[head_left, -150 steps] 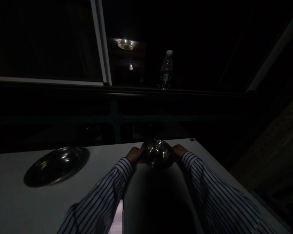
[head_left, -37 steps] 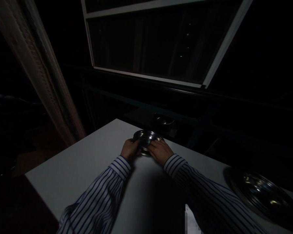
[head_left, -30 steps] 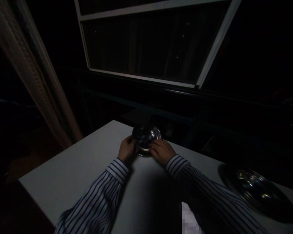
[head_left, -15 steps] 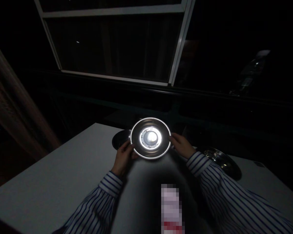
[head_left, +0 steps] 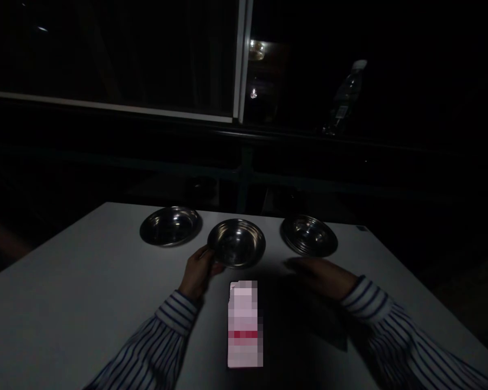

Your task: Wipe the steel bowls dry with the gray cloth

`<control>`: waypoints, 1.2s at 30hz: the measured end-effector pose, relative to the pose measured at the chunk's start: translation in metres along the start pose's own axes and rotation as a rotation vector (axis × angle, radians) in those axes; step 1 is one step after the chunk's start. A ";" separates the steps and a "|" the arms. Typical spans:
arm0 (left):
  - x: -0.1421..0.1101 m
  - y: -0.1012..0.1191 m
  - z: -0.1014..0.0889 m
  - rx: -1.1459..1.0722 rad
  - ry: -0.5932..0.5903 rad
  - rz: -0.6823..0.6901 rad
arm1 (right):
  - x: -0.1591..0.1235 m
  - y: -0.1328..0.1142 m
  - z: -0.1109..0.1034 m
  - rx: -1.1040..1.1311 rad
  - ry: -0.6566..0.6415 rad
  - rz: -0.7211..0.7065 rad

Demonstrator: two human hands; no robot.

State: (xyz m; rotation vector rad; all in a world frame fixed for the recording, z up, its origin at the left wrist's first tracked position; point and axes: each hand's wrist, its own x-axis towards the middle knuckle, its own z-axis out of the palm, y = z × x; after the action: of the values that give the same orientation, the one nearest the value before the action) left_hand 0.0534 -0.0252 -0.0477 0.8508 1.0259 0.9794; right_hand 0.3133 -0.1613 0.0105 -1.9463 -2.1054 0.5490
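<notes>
On the white table (head_left: pixel 93 292), a shiny round silver metal dish (head_left: pixel 171 226) lies at the left. The left hand (head_left: pixel 197 271) pinches the near-left rim of a shallow silver metal bowl (head_left: pixel 236 244), just beside that dish. A lit, pixelated phone-like slab (head_left: pixel 245 325) lies nearer, between the forearms. Right of the bowl sits a ridged silver metal dish (head_left: pixel 309 236); the right hand (head_left: pixel 321 275) is near its close side, fingers too blurred to tell. Beyond stands a clear, white-capped plastic bottle (head_left: pixel 347 97).
</notes>
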 end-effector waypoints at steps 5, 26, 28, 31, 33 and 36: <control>-0.003 -0.004 0.007 0.004 0.017 -0.003 | -0.045 0.002 0.041 0.033 0.047 -0.084; -0.039 0.029 0.054 0.245 -0.468 0.155 | 0.034 -0.049 0.029 1.082 0.199 -0.108; -0.037 0.030 0.059 0.241 -0.422 0.131 | 0.046 -0.057 0.033 1.107 0.156 -0.107; -0.027 0.032 0.048 0.273 -0.303 0.217 | 0.060 -0.059 0.031 0.977 0.169 -0.084; -0.017 0.032 0.031 0.344 -0.172 0.320 | 0.069 -0.055 0.025 0.766 0.270 -0.081; 0.001 0.021 0.006 0.464 0.145 0.317 | 0.089 -0.047 0.018 0.294 0.398 -0.118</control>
State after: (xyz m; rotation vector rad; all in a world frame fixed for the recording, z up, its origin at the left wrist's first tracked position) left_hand 0.0539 -0.0181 -0.0268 1.3726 1.2947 1.0973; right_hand 0.2545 -0.0775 0.0060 -1.6013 -1.7650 0.3825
